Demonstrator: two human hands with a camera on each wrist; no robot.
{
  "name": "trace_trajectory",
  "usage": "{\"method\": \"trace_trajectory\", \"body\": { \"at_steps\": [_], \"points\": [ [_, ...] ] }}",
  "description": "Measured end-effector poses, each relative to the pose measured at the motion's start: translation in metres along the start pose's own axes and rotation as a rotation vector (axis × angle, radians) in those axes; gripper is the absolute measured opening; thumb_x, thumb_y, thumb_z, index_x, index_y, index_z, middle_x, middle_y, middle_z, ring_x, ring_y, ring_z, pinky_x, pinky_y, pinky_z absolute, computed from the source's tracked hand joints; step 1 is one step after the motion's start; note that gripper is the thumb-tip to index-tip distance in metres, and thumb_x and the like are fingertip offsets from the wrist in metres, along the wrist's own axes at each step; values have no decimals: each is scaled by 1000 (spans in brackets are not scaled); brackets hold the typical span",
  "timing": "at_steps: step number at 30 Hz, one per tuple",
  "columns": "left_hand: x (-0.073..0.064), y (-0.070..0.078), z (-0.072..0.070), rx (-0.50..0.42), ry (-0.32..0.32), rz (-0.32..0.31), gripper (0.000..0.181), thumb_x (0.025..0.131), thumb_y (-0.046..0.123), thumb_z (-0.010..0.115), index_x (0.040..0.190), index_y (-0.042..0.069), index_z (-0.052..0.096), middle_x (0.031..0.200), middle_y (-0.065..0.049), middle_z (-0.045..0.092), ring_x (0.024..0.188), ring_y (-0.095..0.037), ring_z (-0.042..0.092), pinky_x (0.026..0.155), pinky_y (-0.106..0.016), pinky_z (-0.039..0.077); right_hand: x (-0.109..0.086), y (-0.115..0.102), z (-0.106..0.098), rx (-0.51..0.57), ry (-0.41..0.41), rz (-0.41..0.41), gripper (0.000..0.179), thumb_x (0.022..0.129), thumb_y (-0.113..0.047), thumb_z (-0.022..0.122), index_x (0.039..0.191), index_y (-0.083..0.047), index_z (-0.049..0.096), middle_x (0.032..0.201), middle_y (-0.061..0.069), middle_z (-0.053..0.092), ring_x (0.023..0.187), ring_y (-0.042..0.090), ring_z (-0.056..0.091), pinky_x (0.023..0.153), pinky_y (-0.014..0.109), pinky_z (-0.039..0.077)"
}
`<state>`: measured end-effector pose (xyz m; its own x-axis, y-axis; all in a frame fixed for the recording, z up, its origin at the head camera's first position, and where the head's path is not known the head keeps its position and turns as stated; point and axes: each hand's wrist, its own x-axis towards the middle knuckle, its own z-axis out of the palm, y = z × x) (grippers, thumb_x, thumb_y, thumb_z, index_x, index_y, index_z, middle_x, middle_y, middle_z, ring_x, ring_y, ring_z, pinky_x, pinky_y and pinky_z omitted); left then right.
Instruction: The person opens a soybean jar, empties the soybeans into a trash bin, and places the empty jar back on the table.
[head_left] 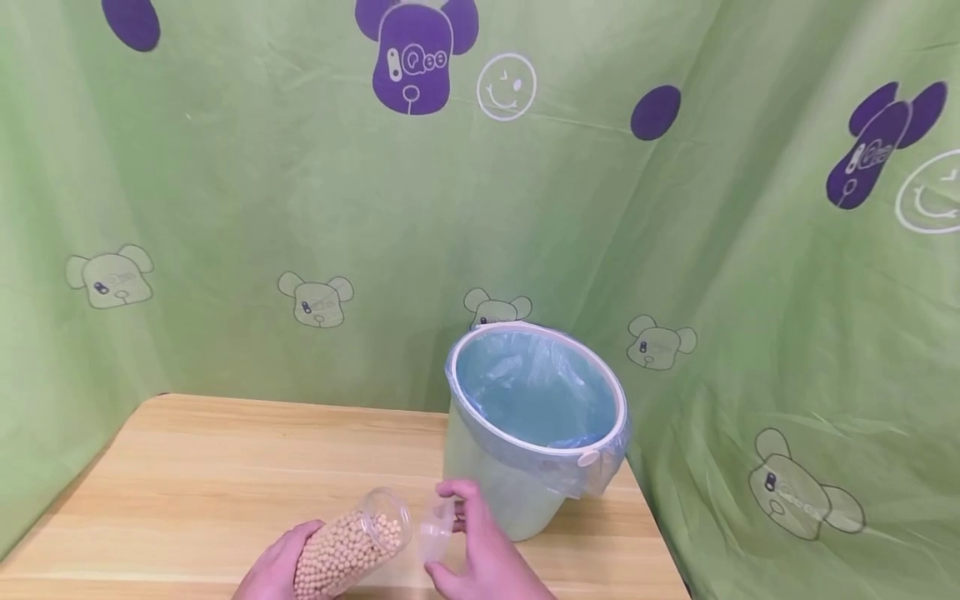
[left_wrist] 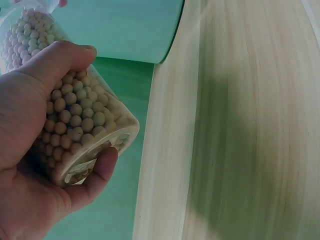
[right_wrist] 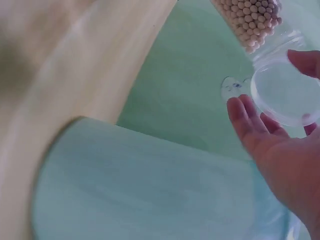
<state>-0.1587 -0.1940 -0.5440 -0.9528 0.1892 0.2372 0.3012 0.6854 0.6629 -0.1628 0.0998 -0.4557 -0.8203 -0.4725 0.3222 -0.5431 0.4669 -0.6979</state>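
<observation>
My left hand (left_wrist: 30, 135) grips a clear plastic jar (left_wrist: 92, 112) filled with small round beige beans (head_left: 341, 550). Its thumb lies along the side and a finger reaches under the base. The jar tilts, its uncovered mouth (head_left: 390, 512) turned up and to the right in the head view. Just beyond that mouth, my right hand (head_left: 483, 550) holds a clear round lid (right_wrist: 287, 92) at its edge, between thumb and fingers. Lid and jar neck sit close together in the right wrist view.
A pale green bin (head_left: 495, 483) lined with a blue plastic bag (head_left: 540, 383) stands behind my right hand, a white ring round its rim. Beneath is a light wooden table (head_left: 225, 467). Green printed cloth (head_left: 300, 183) hangs at the back and sides.
</observation>
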Motion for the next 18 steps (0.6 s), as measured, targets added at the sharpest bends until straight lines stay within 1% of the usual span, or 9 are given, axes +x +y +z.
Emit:
{"method": "trace_trajectory", "body": {
  "at_steps": [3,5,8,10,11,13,14,17,18],
  "points": [
    [0,2,-1,-15,-16,-35,91,57,39,96,130,4,55,116,-5,69,102,-24,67,86,-46,60,-11,7,-1,266,-13,142,80,78,-5,80,136,-4,25,139,18,45,127,14,59,109,24,50],
    [0,2,-1,-28,-26,-69,91,57,39,96,131,4,55,117,-5,68,103,-24,67,86,-45,59,-18,13,-2,381,-14,190,80,78,-5,80,134,-1,22,140,28,43,127,8,59,109,20,48],
    [-2,4,-2,-48,-37,-146,94,56,43,97,132,5,56,120,-7,68,107,-26,67,88,-43,58,-29,22,-4,463,5,219,81,76,0,81,131,5,23,135,36,41,116,1,62,101,17,52],
    [-3,5,-3,-72,-59,-199,95,56,45,96,133,7,55,121,-8,67,109,-26,66,88,-42,57,-36,29,-6,479,23,250,82,72,4,81,131,9,24,130,38,42,108,3,64,95,20,56],
    [-3,5,-4,-83,-72,-225,96,55,47,96,133,8,55,122,-7,67,110,-25,65,88,-41,56,-39,32,-7,487,38,287,79,71,6,79,131,9,26,129,35,42,103,5,64,92,22,58],
    [-5,7,-5,-102,-86,-255,96,55,49,96,133,10,55,123,-7,67,111,-24,64,89,-41,56,-46,39,-8,519,89,392,64,80,2,70,129,12,31,123,28,44,95,8,61,83,23,59],
    [-5,7,-6,-106,-92,-262,96,55,48,96,133,10,55,122,-6,67,111,-24,64,89,-40,56,-49,42,-7,512,127,451,58,82,-1,66,129,11,35,121,24,45,90,9,60,79,22,58],
    [-5,9,-8,-101,-82,-263,94,53,49,96,130,13,57,118,-1,67,109,-19,64,88,-36,56,-59,51,-4,515,284,632,37,95,-18,50,124,4,47,111,11,46,81,11,53,66,19,52],
    [-5,10,-9,-100,-76,-265,93,53,50,96,129,14,57,117,1,67,109,-18,64,88,-35,56,-62,54,-3,517,340,671,35,98,-24,46,122,2,51,108,8,45,78,11,51,62,19,51]
  ]
}}
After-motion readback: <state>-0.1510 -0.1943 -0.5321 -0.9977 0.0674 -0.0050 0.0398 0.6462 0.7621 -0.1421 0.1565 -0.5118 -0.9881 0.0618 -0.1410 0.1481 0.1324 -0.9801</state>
